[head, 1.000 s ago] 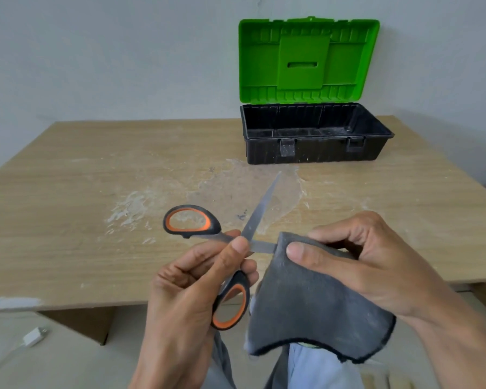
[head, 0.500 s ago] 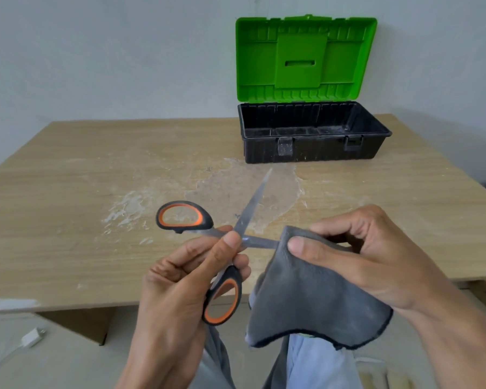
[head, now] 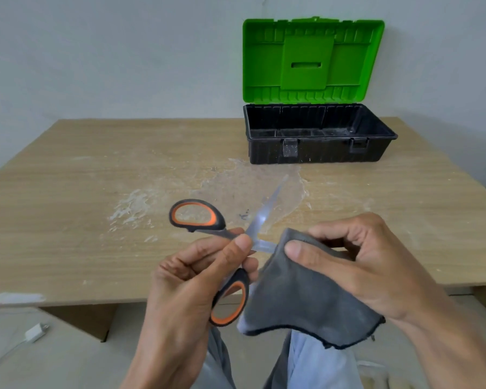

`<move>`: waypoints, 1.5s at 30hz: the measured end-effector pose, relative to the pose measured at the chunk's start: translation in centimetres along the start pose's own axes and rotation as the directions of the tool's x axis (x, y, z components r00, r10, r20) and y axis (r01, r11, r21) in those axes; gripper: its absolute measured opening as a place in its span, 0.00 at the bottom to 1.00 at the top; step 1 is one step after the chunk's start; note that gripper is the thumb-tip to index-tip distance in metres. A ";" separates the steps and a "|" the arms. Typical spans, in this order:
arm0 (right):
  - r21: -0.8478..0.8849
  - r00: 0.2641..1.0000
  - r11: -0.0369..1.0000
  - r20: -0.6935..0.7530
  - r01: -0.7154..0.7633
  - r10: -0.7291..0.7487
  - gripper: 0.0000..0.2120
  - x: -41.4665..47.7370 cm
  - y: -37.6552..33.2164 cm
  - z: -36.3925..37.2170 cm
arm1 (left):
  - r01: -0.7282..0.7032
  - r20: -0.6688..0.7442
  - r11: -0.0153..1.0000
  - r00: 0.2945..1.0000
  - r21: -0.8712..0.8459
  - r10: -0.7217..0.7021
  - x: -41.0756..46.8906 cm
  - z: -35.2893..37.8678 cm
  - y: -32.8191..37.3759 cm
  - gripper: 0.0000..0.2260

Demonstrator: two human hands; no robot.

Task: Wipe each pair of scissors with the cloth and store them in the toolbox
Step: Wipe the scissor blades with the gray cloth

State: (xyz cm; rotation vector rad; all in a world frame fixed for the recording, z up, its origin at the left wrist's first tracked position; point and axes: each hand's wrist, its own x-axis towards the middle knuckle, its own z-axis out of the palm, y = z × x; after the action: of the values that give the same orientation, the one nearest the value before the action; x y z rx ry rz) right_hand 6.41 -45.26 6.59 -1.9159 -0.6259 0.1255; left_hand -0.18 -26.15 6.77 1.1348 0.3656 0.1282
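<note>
- Scissors with black handles and orange inner rings, held in the air over the near edge of the tabletop, blades spread wide apart.
- Left hand clamped on the scissors close to the pivot, thumb pressed on top, fingers curled under; lower handle ring hanging down beside the palm, upper ring standing free to the left.
- One blade pointing up and away, toward the toolbox; the other blade going to the right and disappearing into the grey cloth.
- Right hand pinching the cloth around this second blade, thumb in front, other fingers bent behind the fold; rest of the cloth hanging down, with a dark stitched edge at the bottom.
- Both hands near each other, joined only through the scissors and the cloth.
- Toolbox at the far right of the tabletop, well apart from the hands: black base, green lid standing upright against the wall, two latches on the front wall.
- Inside of the box only partly seen, with low dividers along the front.
- Pale dried smears and a glossy patch on the wood, between the hands and the box.
- Small dark mark near the blade, too small to read.
- White plug with cable on the floor, lower left.
</note>
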 end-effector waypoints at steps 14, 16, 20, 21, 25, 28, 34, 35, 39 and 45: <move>-0.061 0.996 0.994 0.026 0.086 -0.085 0.18 0.9 -2.0 0.8 | -0.050 0.069 0.998 0.996 -0.050 0.054 -0.1 0.5 1.1 0.05; -0.067 0.996 0.994 0.028 0.091 -0.089 0.14 1.1 -2.3 0.9 | -0.059 0.046 0.997 0.997 -0.052 0.061 0.0 0.2 1.3 0.04; -0.068 0.999 0.996 0.020 0.050 -0.049 0.15 0.8 -2.0 -0.3 | -0.055 -0.006 0.996 0.998 -0.075 0.055 0.3 -0.7 1.7 0.05; -0.077 0.999 0.996 0.011 0.050 -0.050 0.16 0.8 -1.9 -0.4 | -0.051 -0.002 0.996 0.999 -0.069 0.051 0.2 -0.7 1.6 0.05; -0.105 0.997 0.992 0.045 0.069 -0.065 0.13 0.7 -2.0 0.9 | -0.008 0.046 0.999 0.999 -0.044 0.010 0.1 0.1 0.9 0.05; -0.077 0.996 0.996 0.074 0.053 -0.048 0.10 0.5 -2.1 0.6 | 0.004 0.036 0.999 0.999 -0.039 -0.003 0.0 0.2 1.0 0.05; -0.063 1.000 0.998 0.026 -0.011 0.012 0.13 0.2 -1.8 -0.6 | -0.019 -0.003 0.999 1.000 -0.049 0.019 0.2 -0.2 1.2 0.03; -0.063 0.999 0.998 0.036 -0.006 0.008 0.11 0.3 -1.8 -0.3 | -0.009 0.003 0.999 1.000 -0.047 0.010 0.2 0.0 1.1 0.02; -0.073 0.996 0.997 0.084 0.027 -0.020 0.09 0.4 -1.8 0.7 | 0.031 0.005 0.998 1.000 -0.052 -0.031 0.2 0.3 0.9 0.05; 0.027 0.998 1.000 0.064 0.010 -0.012 0.08 -0.2 -2.0 -1.1 | 0.029 -0.050 0.993 0.998 -0.113 -0.035 0.0 -0.7 2.0 0.02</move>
State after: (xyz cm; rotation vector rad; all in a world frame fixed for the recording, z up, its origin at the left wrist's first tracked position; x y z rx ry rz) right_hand 5.89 -45.72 8.75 -1.8889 -0.6744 0.1874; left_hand -0.24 -24.66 8.29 1.0160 0.4181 0.1482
